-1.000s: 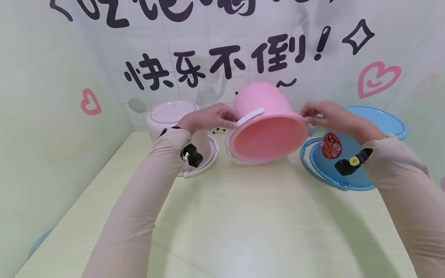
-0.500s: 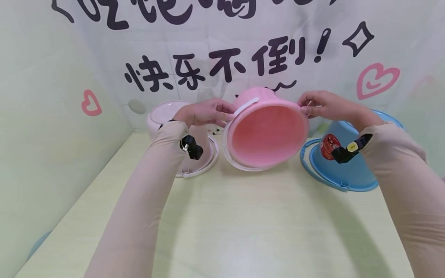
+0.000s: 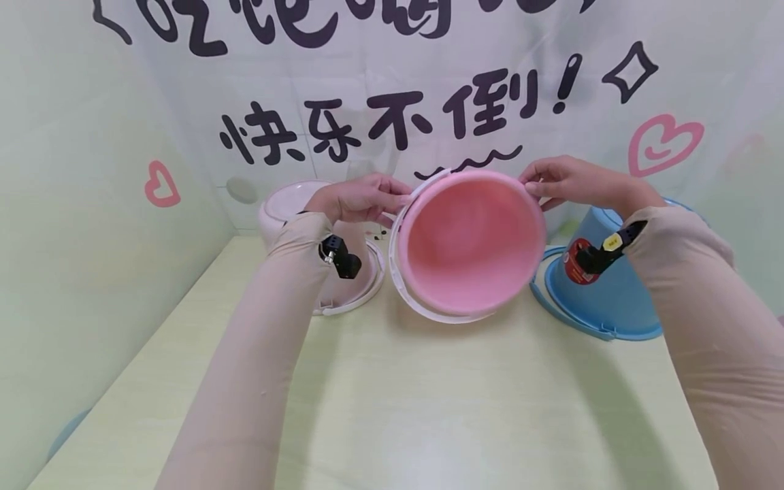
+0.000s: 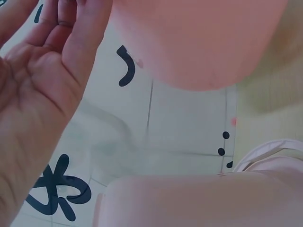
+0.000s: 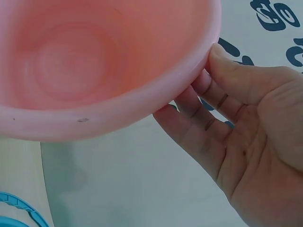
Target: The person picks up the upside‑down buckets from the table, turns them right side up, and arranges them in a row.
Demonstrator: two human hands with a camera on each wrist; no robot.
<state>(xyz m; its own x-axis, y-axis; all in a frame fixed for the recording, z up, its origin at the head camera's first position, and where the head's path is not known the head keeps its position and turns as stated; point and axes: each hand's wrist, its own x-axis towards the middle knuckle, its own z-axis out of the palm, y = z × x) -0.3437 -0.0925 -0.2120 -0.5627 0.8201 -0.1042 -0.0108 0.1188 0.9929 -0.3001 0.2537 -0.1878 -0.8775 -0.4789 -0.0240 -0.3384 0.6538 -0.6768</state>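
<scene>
A pink bucket (image 3: 468, 245) is held up above the table, tipped so its mouth faces me and its inside shows. Its white handle (image 3: 407, 289) hangs along the left and lower rim. My left hand (image 3: 361, 199) pinches the rim at the upper left, thumb in front. On the opposite side, my right hand (image 3: 572, 180) grips the rim between thumb and fingers; the right wrist view shows the thumb on the rim (image 5: 137, 101) and the fingers behind. The left wrist view shows the bucket's outer wall (image 4: 203, 42), with the left fingertips cut off.
A pale pink bucket (image 3: 288, 199) stands upside down behind my left wrist. Behind my right wrist is an upside-down blue bucket (image 3: 618, 299) with a red label. The wooden table (image 3: 429, 408) meets a wall covering (image 3: 380, 61) with black lettering.
The pink bucket has tipped further, turning its mouth from downward toward me. Its lower rim has come lower and nearer. Both hands keep their hold on the rim; the right has shifted slightly left.
</scene>
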